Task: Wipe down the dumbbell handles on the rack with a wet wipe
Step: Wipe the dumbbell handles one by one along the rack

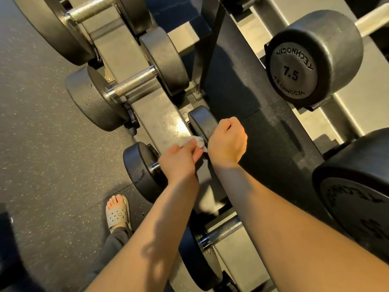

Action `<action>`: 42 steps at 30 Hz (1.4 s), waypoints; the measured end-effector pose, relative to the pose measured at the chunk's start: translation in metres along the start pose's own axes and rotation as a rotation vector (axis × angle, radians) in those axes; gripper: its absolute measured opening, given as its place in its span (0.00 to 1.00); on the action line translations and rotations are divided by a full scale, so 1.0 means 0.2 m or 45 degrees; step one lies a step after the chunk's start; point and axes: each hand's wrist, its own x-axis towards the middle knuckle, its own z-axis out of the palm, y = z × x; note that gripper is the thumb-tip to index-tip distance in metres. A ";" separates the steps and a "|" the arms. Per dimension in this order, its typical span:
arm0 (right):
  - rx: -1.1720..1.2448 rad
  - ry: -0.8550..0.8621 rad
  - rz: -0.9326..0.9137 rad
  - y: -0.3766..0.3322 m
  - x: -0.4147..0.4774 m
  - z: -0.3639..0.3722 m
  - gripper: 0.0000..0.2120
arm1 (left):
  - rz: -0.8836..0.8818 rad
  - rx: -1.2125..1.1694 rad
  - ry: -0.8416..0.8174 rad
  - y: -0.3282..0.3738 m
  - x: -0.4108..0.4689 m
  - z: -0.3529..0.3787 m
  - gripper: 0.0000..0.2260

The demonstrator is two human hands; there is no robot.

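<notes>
At rack's [160,121] lower tier: wipe on a dumbbell handle [155,165].
Left hand [179,163] pinches wet wipe [199,142] against it; right hand [228,142] curls over the far head [200,119].

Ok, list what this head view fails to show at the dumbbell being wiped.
1. Head view: the handle under the left hand and wipe is covered by them.
2. What the right hand grips: hidden under its own curled fingers.
3. Lower-right dumbbell: weight number cut off by the frame edge.
</notes>
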 end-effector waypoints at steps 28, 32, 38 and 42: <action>-0.018 -0.006 0.039 -0.01 0.00 -0.01 0.13 | 1.133 2.191 -0.716 0.30 0.33 -0.12 0.09; -0.016 -0.006 0.069 -0.02 0.00 -0.01 0.14 | 1.426 2.776 -0.803 0.45 0.26 -0.15 0.10; -0.195 -0.120 0.164 -0.12 0.00 -0.07 0.12 | 0.974 2.155 -0.745 0.62 0.28 -0.24 0.14; -0.124 0.133 -0.278 -0.27 -0.17 -0.12 0.07 | 0.882 1.814 -0.849 0.77 0.22 -0.27 0.15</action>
